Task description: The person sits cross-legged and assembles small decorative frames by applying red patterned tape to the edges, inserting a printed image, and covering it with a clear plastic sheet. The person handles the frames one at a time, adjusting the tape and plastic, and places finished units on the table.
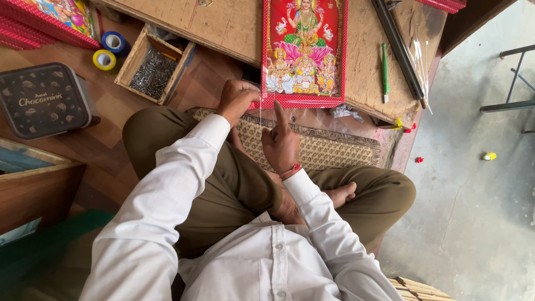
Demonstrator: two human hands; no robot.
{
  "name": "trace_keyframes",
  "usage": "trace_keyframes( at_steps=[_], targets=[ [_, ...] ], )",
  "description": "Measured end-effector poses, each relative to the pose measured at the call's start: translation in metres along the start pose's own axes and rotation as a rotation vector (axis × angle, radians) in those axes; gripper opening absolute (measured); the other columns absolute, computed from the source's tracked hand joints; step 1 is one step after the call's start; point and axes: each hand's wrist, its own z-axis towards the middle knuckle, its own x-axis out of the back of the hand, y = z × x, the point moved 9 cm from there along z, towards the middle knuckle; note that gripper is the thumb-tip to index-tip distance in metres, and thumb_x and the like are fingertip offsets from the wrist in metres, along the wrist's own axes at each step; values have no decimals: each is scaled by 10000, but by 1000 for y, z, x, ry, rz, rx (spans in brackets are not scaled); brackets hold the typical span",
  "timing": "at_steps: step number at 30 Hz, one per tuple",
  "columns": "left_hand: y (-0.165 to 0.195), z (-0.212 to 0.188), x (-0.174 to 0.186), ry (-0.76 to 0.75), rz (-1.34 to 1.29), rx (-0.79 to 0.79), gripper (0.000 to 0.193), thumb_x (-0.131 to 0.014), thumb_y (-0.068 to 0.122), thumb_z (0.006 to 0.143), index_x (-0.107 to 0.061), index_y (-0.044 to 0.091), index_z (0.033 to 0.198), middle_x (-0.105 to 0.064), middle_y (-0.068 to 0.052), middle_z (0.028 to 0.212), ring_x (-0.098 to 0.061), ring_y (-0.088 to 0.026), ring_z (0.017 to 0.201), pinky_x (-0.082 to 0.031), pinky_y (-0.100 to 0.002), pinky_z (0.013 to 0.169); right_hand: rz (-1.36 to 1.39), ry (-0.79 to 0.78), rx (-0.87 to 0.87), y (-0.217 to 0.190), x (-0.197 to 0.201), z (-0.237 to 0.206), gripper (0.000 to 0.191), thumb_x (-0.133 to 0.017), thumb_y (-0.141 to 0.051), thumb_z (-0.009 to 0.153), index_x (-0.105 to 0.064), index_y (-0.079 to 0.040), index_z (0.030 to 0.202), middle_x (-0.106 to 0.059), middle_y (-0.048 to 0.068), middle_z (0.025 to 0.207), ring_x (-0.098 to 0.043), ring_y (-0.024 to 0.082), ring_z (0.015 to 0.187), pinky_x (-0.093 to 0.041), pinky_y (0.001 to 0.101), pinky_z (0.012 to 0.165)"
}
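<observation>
The left hand is seen closed into a fist at the lower left corner of a red-framed picture, gripping its edge. The right hand is held just below the frame's bottom edge, forefinger raised, remaining fingers curled; a thin thread runs down between both hands, though whether it is pinched cannot be told. The picture lies flat on a wooden surface. A green pen is noted to its right, a wooden box of nails to its left, with tape rolls beyond.
</observation>
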Motion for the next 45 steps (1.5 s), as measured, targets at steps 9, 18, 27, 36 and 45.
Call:
trace_keyframes(
  at_steps=[9, 18, 27, 36, 45],
  targets=[
    [0, 0, 2, -13, -11, -48, 194, -663, 52, 802, -786, -26, 930, -780, -123, 808, -724, -149, 718, -575, -276, 665, -84, -61, -61, 6, -6, 22, 813, -727, -11, 801, -448, -105, 1560, -605, 91, 569, -572, 162, 460, -473, 341, 512],
    [80, 5, 26, 360, 616, -654, 508, -670, 37, 940, -521, 22, 1426, -651, -181, 1195, -625, -325, 1096, -515, -451, 972, 93, 297, -59, 111, 135, 65, 544, -718, 27, 930, -567, -22, 1450, -723, 88, 755, -666, 123, 632, -527, 264, 602],
    [128, 47, 62, 390, 932, -732, 715, -762, -35, 942, -409, -3, 1563, -568, -226, 1452, -523, -382, 1357, -425, -440, 1177, -671, 403, -138, 183, 183, 105, 433, -859, -144, 776, -757, -115, 1196, -712, 191, 1168, -676, 327, 1030, -550, 453, 870],
    [90, 18, 46, 461, 427, -439, 185, -800, 175, 940, -706, 89, 1075, -741, -72, 1046, -718, -232, 955, -562, -404, 885, -426, 241, 92, 14, -17, 69, 397, -715, -358, 921, -720, -72, 1196, -638, 164, 1366, -548, 329, 1332, -268, 563, 1198],
    [14, 26, -26, -67, -398, 143, 240, -802, 244, 893, -711, 23, 878, -694, -34, 791, -636, -119, 664, -520, -298, 570, -527, 295, 31, -9, -31, 68, 532, -728, -294, 836, -613, -90, 1313, -605, 132, 1415, -524, 315, 1380, -171, 623, 1201]
  ],
)
